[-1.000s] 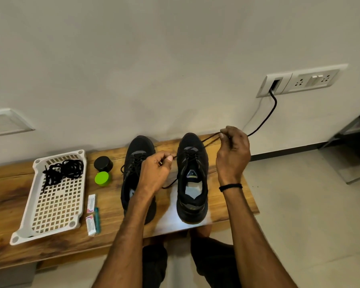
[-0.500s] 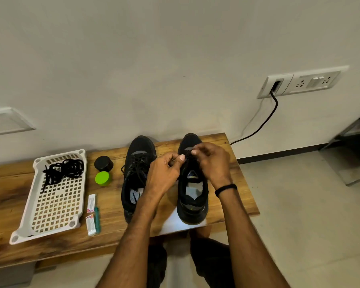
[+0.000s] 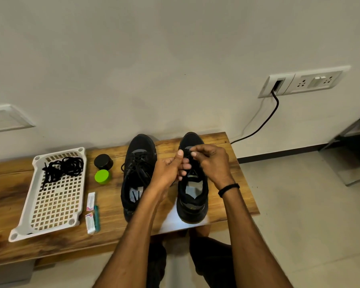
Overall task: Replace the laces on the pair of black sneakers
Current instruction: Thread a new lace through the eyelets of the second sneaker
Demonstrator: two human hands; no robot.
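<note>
Left hand (image 3: 170, 171) and right hand (image 3: 212, 163) pinch the lace (image 3: 186, 152) in curled fingers over the right sneaker (image 3: 192, 204). A slack pinch could let it slip free.

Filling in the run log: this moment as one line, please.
step: lacing right sneaker | left hand: pinches lace | right hand: pinches lace | left sneaker: laced | basket: loose laces

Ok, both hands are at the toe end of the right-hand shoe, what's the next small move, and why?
Probably draw the lace through the eyelet at hand. The left hand and right hand both pinch it at the toe end of the right-hand shoe, and no lace shows across its tongue, so lacing looks barely begun.
</note>
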